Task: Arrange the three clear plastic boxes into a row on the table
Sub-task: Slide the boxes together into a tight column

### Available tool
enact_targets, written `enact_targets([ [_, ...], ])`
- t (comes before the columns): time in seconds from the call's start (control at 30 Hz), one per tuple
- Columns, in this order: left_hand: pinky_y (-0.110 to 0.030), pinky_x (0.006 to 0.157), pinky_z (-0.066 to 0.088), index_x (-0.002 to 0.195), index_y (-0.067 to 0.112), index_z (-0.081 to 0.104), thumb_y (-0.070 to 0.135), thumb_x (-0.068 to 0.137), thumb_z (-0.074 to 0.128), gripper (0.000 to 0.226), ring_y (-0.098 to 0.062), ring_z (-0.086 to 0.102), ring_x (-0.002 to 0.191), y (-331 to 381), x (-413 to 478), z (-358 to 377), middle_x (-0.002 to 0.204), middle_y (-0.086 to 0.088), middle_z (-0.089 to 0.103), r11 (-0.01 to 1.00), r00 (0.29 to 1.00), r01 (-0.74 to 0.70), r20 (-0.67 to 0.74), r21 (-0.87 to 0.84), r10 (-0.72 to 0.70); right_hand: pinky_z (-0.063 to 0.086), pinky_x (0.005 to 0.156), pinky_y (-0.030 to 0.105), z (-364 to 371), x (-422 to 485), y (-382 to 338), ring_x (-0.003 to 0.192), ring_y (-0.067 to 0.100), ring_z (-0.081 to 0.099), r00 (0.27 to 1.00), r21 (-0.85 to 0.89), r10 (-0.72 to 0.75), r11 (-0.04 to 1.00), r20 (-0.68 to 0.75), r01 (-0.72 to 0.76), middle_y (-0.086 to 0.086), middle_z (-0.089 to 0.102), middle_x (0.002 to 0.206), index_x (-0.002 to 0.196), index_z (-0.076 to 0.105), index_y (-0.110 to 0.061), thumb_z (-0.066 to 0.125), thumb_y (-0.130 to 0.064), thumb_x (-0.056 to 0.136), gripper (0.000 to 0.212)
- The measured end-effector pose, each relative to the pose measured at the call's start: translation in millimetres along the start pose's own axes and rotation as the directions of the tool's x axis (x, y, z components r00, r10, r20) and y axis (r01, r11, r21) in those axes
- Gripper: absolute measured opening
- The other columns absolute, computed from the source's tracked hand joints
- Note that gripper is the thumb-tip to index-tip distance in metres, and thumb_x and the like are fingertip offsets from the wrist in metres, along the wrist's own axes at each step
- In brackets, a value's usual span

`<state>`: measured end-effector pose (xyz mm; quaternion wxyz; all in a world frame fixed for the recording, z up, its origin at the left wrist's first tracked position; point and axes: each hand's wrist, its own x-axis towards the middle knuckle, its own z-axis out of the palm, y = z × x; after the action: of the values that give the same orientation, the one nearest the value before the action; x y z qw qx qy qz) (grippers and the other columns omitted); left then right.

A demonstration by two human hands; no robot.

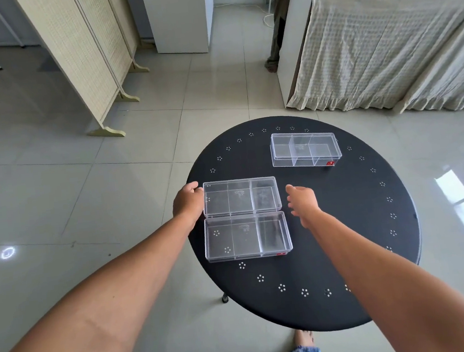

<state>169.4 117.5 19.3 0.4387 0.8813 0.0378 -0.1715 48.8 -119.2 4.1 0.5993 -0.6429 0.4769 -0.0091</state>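
Three empty clear boxes (241,196) (247,236) (304,148) on round black table (344,221).

The three boxes are clear, glossy plastic with smooth walls: one (304,148) near the table's far edge, two (241,196) (247,236) touching toward its left edge, each of the outer pair with a small red label at a corner. The round table (353,220) has a matt black top, probably painted metal, punched with small hole clusters along its rim. The floor (97,190) is glossy tile; the drape (377,45) is crinkled, matt cloth.
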Motion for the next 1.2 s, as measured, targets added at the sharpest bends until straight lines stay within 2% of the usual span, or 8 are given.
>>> enact_targets([
  [0.4,-0.027,0.097,0.047,0.12,0.024,0.066,0.016,0.089,0.045,0.038,-0.017,0.061,0.117,73,14,49,0.128,0.003,0.067,0.986,0.986,-0.153,0.057,-0.068,0.157,0.031,0.046,0.026,-57,33,-26,0.064,0.027,0.04,0.949,-0.145,-0.128,0.985,-0.289,0.089,0.0,0.045,0.062,0.064,0.049,-0.018,0.038,-0.013,0.091,0.029],
  [0.47,-0.032,0.102,0.047,0.119,0.023,0.067,0.016,0.089,0.047,0.037,-0.018,0.062,0.118,87,17,63,0.126,0.001,0.068,0.987,0.985,-0.141,0.087,-0.072,0.147,0.054,0.063,0.036,-70,47,-33,0.085,0.036,0.059,0.938,-0.174,-0.135,0.981,-0.32,0.082,0.008,0.065,0.09,0.088,0.068,-0.022,0.039,-0.02,0.089,0.03],
  [0.6,-0.034,0.107,0.045,0.124,0.018,0.066,0.017,0.09,0.051,0.037,-0.02,0.061,0.121,112,29,93,0.131,-0.001,0.066,0.992,0.98,-0.106,0.161,-0.066,0.115,0.055,0.092,0.051,-96,82,-41,0.114,0.035,0.059,0.925,-0.243,-0.118,0.97,-0.362,0.028,0.011,0.06,0.128,0.125,0.066,-0.02,0.043,-0.027,0.091,0.042],
  [0.67,-0.032,0.11,0.041,0.131,0.014,0.061,0.02,0.091,0.053,0.041,-0.021,0.057,0.127,132,43,122,0.137,-0.003,0.062,0.996,0.976,-0.07,0.205,-0.056,0.08,0.056,0.079,0.043,-116,108,-50,0.1,0.031,0.061,0.935,-0.234,-0.095,0.972,-0.343,0.013,0.006,0.061,0.122,0.126,0.064,-0.021,0.041,-0.03,0.086,0.048],
  [0.8,-0.031,0.112,0.032,0.146,0.009,0.042,0.028,0.094,0.051,0.056,-0.022,0.043,0.14,150,52,144,0.153,-0.005,0.044,0.998,0.951,0.012,0.309,-0.059,0.007,0.026,0.049,0.029,-125,127,-58,0.085,0.021,0.038,0.965,-0.171,-0.08,0.985,-0.249,0.038,-0.011,0.038,0.076,0.076,0.041,-0.03,0.041,-0.026,0.092,0.017],
  [0.9,-0.037,0.118,0.028,0.151,0.01,0.033,0.035,0.095,0.049,0.063,-0.023,0.034,0.145,159,66,171,0.159,-0.003,0.033,0.993,0.926,0.094,0.374,-0.068,-0.062,0.031,0.058,0.028,-135,152,-59,0.092,0.021,0.039,0.98,-0.078,-0.048,0.996,-0.191,0.034,-0.01,0.048,0.087,0.105,0.053,-0.026,0.042,-0.03,0.096,0.015],
  [1.1,-0.032,0.092,0.037,0.083,0.027,0.05,0.037,0.096,0.047,0.017,-0.024,0.047,0.098,156,82,199,0.096,-0.002,0.052,0.983,0.896,0.163,0.43,-0.081,-0.113,0.028,0.069,0.033,-137,170,-56,0.082,0.02,0.038,0.989,-0.032,-0.031,0.999,-0.142,0.026,0.021,0.045,0.088,0.113,0.056,0.008,0.04,-0.024,0.093,0.04],
  [1.2,-0.031,0.089,0.038,0.115,0.019,0.06,0.033,0.098,0.047,0.026,-0.018,0.044,0.077,158,78,203,0.075,0.001,0.044,0.978,0.901,0.163,0.424,-0.131,-0.093,0.03,0.064,0.032,-132,169,-57,0.08,0.021,0.039,0.993,-0.005,-0.016,1.0,-0.116,0.016,0.006,0.051,0.082,0.091,0.06,-0.004,0.04,-0.023,0.094,0.028],
])
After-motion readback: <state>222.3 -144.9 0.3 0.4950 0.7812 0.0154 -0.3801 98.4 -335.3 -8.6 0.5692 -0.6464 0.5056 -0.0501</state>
